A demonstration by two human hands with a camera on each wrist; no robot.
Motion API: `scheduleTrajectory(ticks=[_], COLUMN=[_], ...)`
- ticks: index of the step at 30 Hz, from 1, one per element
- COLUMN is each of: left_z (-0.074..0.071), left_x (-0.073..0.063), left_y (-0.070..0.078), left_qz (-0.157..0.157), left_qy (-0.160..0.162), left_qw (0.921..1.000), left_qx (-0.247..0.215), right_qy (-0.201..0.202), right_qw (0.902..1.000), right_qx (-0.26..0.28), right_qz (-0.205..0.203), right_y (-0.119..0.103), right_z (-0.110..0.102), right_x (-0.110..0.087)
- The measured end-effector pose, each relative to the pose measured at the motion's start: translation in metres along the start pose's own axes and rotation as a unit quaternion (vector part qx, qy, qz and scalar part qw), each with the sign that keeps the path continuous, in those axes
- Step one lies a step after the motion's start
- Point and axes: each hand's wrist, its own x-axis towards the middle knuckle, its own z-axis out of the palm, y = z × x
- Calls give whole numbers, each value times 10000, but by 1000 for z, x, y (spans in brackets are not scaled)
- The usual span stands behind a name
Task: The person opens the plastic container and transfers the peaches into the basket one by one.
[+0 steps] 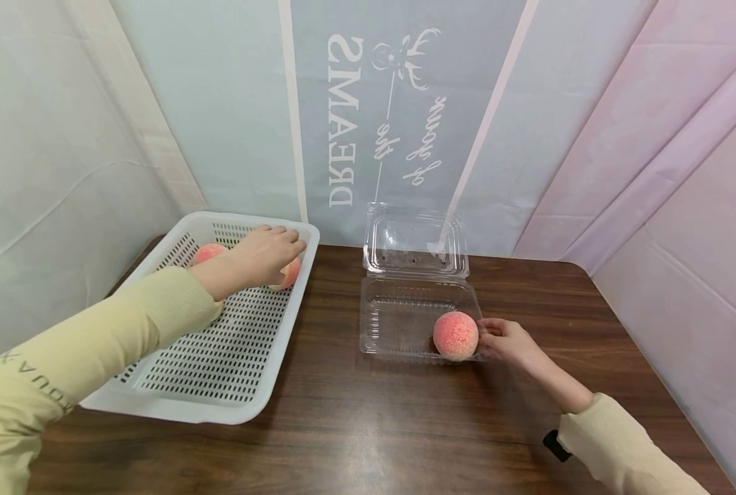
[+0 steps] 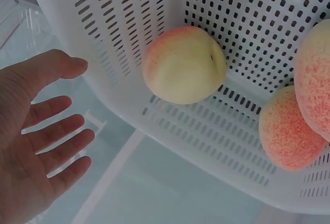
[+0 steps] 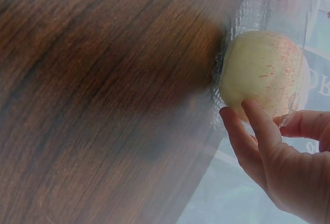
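Observation:
My left hand (image 1: 259, 256) is over the right side of a white slotted plastic basket (image 1: 308, 251), fingers spread and holding nothing. Beneath it lies a peach (image 1: 290, 273), shown pale with a red blush in the left wrist view (image 2: 183, 67). Two redder peaches (image 2: 291, 131) are in the basket too, partly hidden by my arm in the head view. A hinged clear plastic box (image 1: 398, 323) stands with its lid (image 1: 414, 240) raised. In its front right corner sits one peach (image 1: 456, 335). My right hand (image 1: 511, 342) pinches the box's right edge beside that peach.
Both containers are on a dark wood-grain table (image 1: 343, 412). A printed cloth (image 1: 405, 124) hangs behind, with pale cloth walls at left and right. The basket's raised rim lies between my left hand and the clear box.

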Motion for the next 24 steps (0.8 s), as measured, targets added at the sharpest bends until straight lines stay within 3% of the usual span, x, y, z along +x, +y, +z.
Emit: scheduleTrajectory(ticks=[11,24], left_z=[-3,-10], left_x=[4,9], left_y=[4,9], left_qz=[25,-226], left_qy=[77,-277], left_qw=[9998,9976], left_qx=[-191,-595], right_qy=[25,-18], right_qw=[10000,10000], right_qx=[-7,1], right_qz=[-7,7], right_y=[2,2], right_z=[0,1], right_x=[1,2])
